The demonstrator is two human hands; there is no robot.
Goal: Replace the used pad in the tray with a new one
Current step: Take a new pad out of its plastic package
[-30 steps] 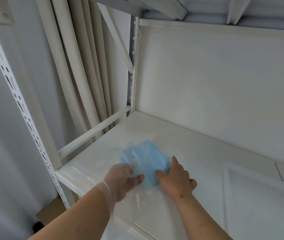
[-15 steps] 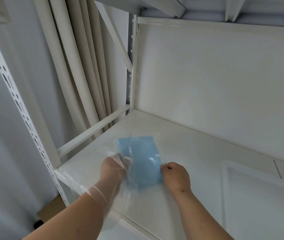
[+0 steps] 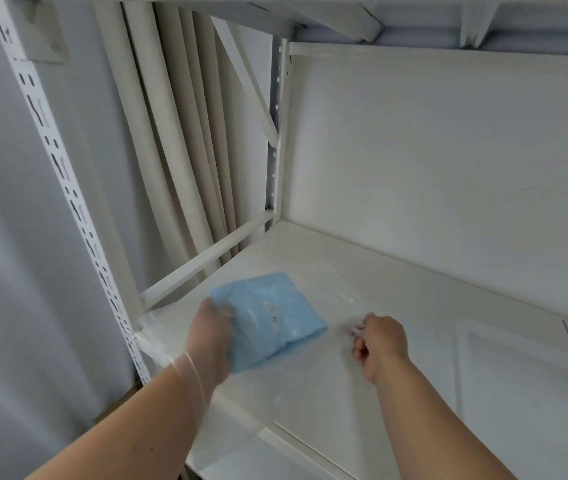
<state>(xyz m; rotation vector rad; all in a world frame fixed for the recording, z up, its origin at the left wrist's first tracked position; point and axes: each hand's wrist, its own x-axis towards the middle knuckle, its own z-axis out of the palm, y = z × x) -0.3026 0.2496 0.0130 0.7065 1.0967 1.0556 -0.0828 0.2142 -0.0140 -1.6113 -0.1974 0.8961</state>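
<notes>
A folded blue pad [image 3: 268,318] lies over the left part of the white shelf [image 3: 397,278]. My left hand [image 3: 211,336], in a thin clear glove, grips the pad's left edge. To the right, my bare right hand [image 3: 378,341] is closed, pinching the edge of a clear plastic wrapper [image 3: 338,299] that stretches away from the pad. A white tray [image 3: 462,375] sits at the shelf's right side; its inside looks white, and I cannot tell whether a pad lies in it.
A white perforated upright [image 3: 68,188] stands at the left front corner. A cross rail [image 3: 203,259] and beige curtain folds [image 3: 185,133] lie behind it. The shelf's back panel [image 3: 449,161] closes the rear, with another shelf overhead.
My hands have moved apart: the right one pulled the clear wrapper rightward, off the blue pad, while the left kept hold of the pad, which now lies lower and tilted.
</notes>
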